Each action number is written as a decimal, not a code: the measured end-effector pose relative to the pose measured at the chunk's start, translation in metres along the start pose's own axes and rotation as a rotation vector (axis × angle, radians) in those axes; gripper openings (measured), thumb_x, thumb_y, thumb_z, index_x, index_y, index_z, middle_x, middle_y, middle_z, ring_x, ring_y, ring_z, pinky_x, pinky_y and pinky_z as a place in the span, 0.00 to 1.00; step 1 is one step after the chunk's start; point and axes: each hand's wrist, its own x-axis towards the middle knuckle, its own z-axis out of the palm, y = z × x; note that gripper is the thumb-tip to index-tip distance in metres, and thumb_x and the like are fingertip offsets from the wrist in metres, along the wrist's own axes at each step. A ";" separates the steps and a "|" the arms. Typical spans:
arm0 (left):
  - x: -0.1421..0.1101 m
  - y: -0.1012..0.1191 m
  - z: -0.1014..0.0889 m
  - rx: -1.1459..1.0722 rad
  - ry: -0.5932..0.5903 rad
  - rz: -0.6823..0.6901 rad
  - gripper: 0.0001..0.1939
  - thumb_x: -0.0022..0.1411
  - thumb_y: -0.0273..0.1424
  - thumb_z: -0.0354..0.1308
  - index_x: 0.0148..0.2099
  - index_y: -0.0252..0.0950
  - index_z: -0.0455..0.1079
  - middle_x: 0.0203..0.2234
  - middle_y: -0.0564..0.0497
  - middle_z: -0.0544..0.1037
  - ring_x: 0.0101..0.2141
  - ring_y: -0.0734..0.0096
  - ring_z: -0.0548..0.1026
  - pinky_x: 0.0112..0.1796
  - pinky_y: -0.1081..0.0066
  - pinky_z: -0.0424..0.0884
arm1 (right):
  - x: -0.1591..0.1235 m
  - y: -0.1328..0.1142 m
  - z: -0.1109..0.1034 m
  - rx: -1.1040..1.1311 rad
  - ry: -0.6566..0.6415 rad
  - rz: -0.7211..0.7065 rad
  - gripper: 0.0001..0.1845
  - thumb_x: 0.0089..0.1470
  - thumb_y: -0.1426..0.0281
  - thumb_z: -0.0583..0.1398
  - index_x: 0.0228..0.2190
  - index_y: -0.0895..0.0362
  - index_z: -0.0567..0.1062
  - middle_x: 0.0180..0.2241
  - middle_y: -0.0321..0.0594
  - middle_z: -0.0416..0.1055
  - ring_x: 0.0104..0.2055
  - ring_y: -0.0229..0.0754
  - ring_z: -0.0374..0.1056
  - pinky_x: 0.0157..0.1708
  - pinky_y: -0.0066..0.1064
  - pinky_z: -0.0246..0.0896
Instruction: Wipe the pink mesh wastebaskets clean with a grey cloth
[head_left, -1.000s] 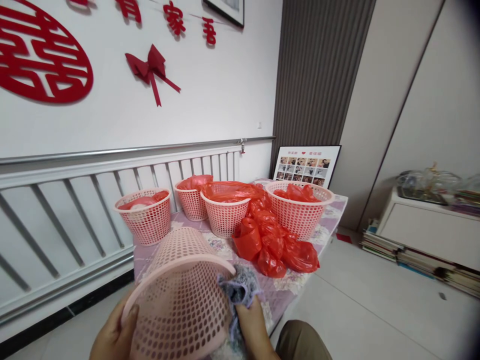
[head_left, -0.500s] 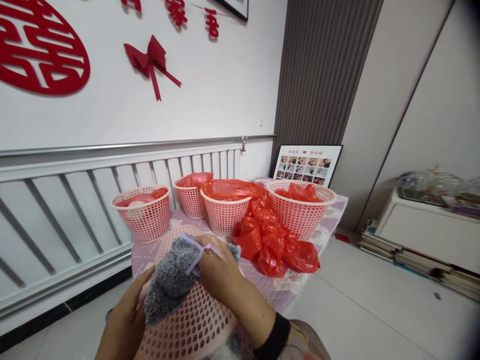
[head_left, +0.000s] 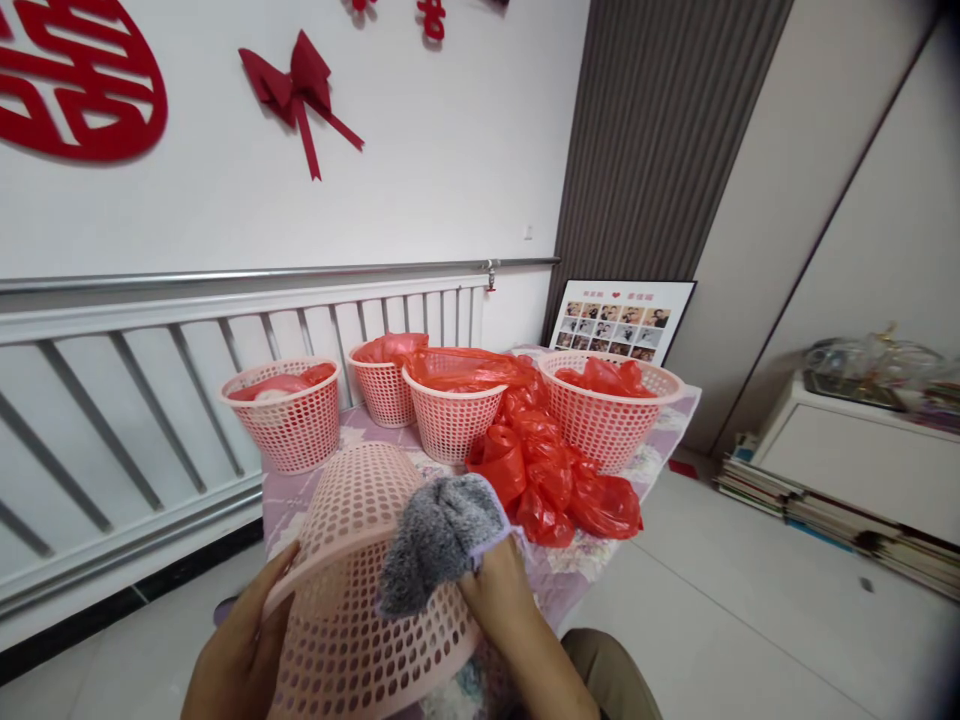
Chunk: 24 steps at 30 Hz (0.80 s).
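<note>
A pink perforated plastic basket lies tipped on its side at the near edge of the table, its mouth towards me. My left hand grips its rim on the left, thumb on the outside. In my right hand is a grey cloth with lilac edging, bunched over the fingers at the basket's right side. The cloth hides most of those fingers. Just beyond it, crumpled red plastic bags are heaped on the table.
Several pink baskets stand behind: one at left, two in the middle, one at right, with red plastic bags in them. A patterned cloth covers the table. A radiator runs along the wall; a photo board leans behind.
My right hand has moved right with the grey cloth, from over the rim to the basket's right side. More of the basket's rim and inside shows. The left hand keeps its hold.
</note>
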 end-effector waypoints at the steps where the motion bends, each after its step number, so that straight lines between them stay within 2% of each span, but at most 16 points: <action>1: 0.000 -0.003 -0.001 -0.011 0.004 -0.021 0.33 0.59 0.55 0.46 0.61 0.48 0.66 0.59 0.52 0.74 0.59 0.55 0.71 0.60 0.51 0.64 | -0.009 0.007 0.001 0.018 0.011 0.037 0.29 0.47 0.76 0.58 0.53 0.53 0.72 0.54 0.48 0.72 0.59 0.55 0.63 0.60 0.56 0.58; 5: -0.002 -0.013 -0.006 -0.072 0.010 -0.074 0.33 0.58 0.57 0.47 0.61 0.50 0.65 0.60 0.55 0.72 0.60 0.57 0.69 0.63 0.52 0.60 | -0.046 0.027 0.004 0.116 -0.002 0.323 0.25 0.46 0.73 0.58 0.48 0.56 0.77 0.48 0.52 0.76 0.53 0.58 0.71 0.55 0.57 0.64; 8: -0.005 -0.013 -0.008 -0.080 0.000 -0.066 0.33 0.58 0.57 0.48 0.61 0.50 0.65 0.60 0.55 0.72 0.61 0.57 0.68 0.63 0.53 0.59 | -0.060 0.029 0.001 0.209 0.021 0.466 0.24 0.44 0.70 0.61 0.47 0.57 0.78 0.49 0.52 0.76 0.53 0.58 0.71 0.56 0.56 0.64; 11: -0.008 -0.006 -0.008 -0.082 0.008 -0.061 0.34 0.57 0.57 0.47 0.61 0.49 0.65 0.60 0.53 0.72 0.60 0.56 0.69 0.64 0.52 0.58 | -0.062 0.024 -0.004 0.294 0.037 0.509 0.25 0.43 0.68 0.63 0.47 0.56 0.78 0.50 0.51 0.76 0.56 0.57 0.69 0.59 0.55 0.61; 14: -0.009 0.000 -0.008 -0.088 0.032 -0.094 0.35 0.58 0.58 0.46 0.61 0.48 0.65 0.60 0.53 0.72 0.60 0.55 0.68 0.64 0.51 0.58 | -0.066 0.020 -0.001 0.383 0.011 0.550 0.21 0.44 0.66 0.64 0.42 0.56 0.80 0.46 0.50 0.78 0.53 0.56 0.72 0.58 0.53 0.62; 18: -0.009 -0.003 -0.011 -0.117 0.101 -0.144 0.33 0.58 0.56 0.47 0.60 0.45 0.67 0.60 0.51 0.73 0.61 0.54 0.67 0.64 0.52 0.59 | -0.090 0.018 0.024 0.478 0.016 0.650 0.14 0.45 0.63 0.63 0.33 0.56 0.82 0.37 0.48 0.81 0.46 0.57 0.75 0.54 0.53 0.65; 21: -0.012 -0.014 -0.015 -0.152 0.149 -0.166 0.33 0.60 0.55 0.48 0.61 0.44 0.65 0.60 0.51 0.72 0.62 0.54 0.66 0.63 0.53 0.59 | -0.107 0.016 0.045 0.516 0.067 0.685 0.13 0.45 0.64 0.62 0.34 0.55 0.81 0.38 0.46 0.81 0.47 0.56 0.75 0.55 0.51 0.65; 24: -0.019 -0.030 -0.014 -0.195 0.160 -0.222 0.34 0.60 0.55 0.49 0.62 0.44 0.64 0.59 0.50 0.73 0.62 0.52 0.67 0.62 0.52 0.62 | -0.103 0.015 0.051 0.533 0.075 0.676 0.13 0.44 0.66 0.62 0.34 0.55 0.81 0.38 0.45 0.81 0.45 0.54 0.76 0.54 0.50 0.66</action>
